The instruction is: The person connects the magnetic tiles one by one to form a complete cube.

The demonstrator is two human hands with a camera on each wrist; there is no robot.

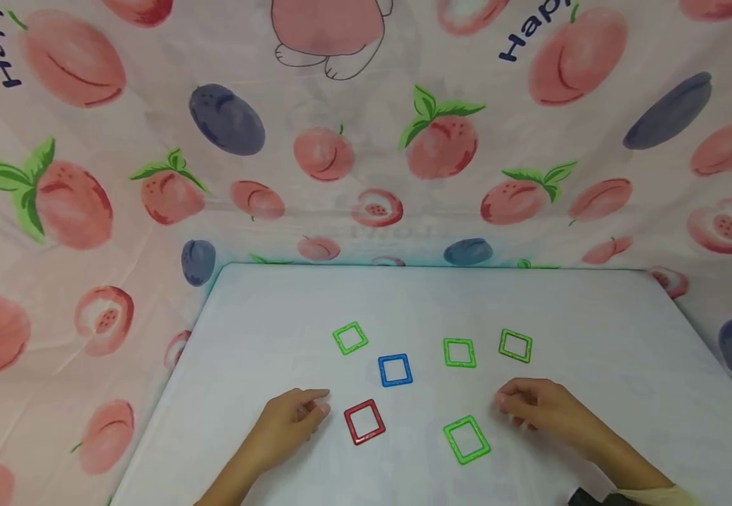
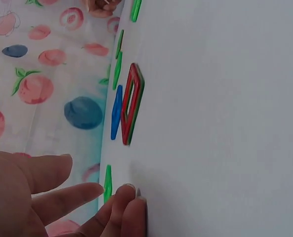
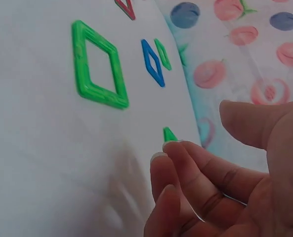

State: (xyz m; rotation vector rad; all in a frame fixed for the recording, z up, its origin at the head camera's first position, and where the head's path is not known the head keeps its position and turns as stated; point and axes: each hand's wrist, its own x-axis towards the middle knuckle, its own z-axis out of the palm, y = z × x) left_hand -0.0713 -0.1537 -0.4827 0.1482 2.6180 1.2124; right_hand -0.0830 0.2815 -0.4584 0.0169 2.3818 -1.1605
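Note:
My left hand (image 1: 290, 425) hovers left of a red square frame tile (image 1: 350, 429), holding nothing, index finger stretched out and the others loosely bent. Bent fingers also show on my right hand (image 1: 539, 407), which holds nothing. To its lower left lies a green square frame tile (image 1: 453, 445); in the right wrist view that green tile (image 3: 80, 59) looks large and lies flat. Beyond the red tile is a blue square frame tile (image 1: 397, 384). Part of a green tile (image 2: 107, 182) shows behind the left fingertips in the left wrist view.
Farther back on the white table (image 1: 264, 302) are more green square frames: one at left (image 1: 356, 348), one in the middle (image 1: 460, 365) and one at right (image 1: 501, 341). A fruit-print cloth (image 1: 321, 91) hangs behind the table. Something black (image 1: 593, 499) sits by the right sleeve.

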